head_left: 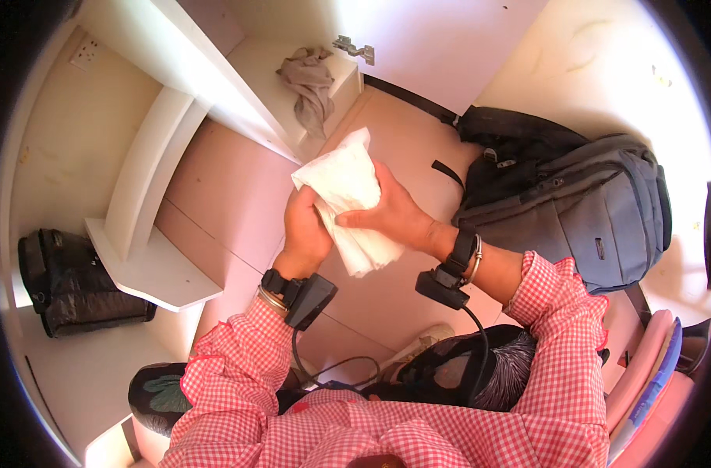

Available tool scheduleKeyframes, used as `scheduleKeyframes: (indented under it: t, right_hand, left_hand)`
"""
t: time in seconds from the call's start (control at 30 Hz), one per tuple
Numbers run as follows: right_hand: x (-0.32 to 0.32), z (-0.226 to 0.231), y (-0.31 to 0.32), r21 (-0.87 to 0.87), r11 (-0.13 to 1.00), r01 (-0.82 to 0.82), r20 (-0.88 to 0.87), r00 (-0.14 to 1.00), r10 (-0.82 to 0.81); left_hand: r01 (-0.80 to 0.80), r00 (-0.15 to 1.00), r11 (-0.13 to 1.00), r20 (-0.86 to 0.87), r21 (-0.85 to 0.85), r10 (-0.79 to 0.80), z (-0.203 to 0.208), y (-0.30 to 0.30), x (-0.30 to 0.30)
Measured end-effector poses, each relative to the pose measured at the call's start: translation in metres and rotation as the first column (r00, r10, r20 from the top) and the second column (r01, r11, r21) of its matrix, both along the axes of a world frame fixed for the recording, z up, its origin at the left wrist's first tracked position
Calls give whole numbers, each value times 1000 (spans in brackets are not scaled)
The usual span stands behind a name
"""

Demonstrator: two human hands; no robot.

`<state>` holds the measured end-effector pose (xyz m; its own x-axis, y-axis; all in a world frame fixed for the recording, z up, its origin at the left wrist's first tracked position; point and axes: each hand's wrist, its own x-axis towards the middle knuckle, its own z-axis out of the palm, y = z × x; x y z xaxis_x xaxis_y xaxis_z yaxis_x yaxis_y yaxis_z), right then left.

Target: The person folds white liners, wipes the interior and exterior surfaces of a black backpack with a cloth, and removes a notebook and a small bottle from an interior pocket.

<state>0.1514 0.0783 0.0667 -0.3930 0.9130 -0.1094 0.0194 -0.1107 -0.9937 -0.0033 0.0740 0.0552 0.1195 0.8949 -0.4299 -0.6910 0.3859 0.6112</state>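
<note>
Head view: left fingers (302, 206) and right fingers (361, 219) are both clamped on a folded white sheet (341, 178).

No word or number can be read by us with certainty. We find a small, dark, rectangular label (600, 249) with a paler border, which stands on the front of the grey-blue and black fabric backpack (624, 210) — its marks are too tiny for us to make out. We also notice light print, running along the lower part of the thin, flat, blue and white item (656, 388) between two rounded pink pieces (641, 365) — its letters are too small and slanted for us to read.
</note>
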Motion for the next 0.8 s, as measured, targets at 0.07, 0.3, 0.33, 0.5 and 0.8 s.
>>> scheduleKeyframes:
  t: [0.07,0.3,0.33,0.5,0.8]
  right_hand:
    - [10,-5,5,50,998,28,124,992,-34]
    - [7,11,-4,190,965,-179,580,814,36]
    - [5,11,-5,236,951,-201,585,810,26]
    - [4,21,-9,276,927,-253,645,764,16]
    - [26,19,1,-69,928,-367,127,919,373]
  left_hand:
    - [45,997,957,46,287,-61,4,-7,-6]
    - [391,695,906,-697,160,-177,38,8,-31]
    - [389,695,907,-698,161,-174,41,11,-31]
    - [534,651,844,-665,58,-366,47,9,-26]
    - [425,710,898,-658,114,-253,42,-4,-29]
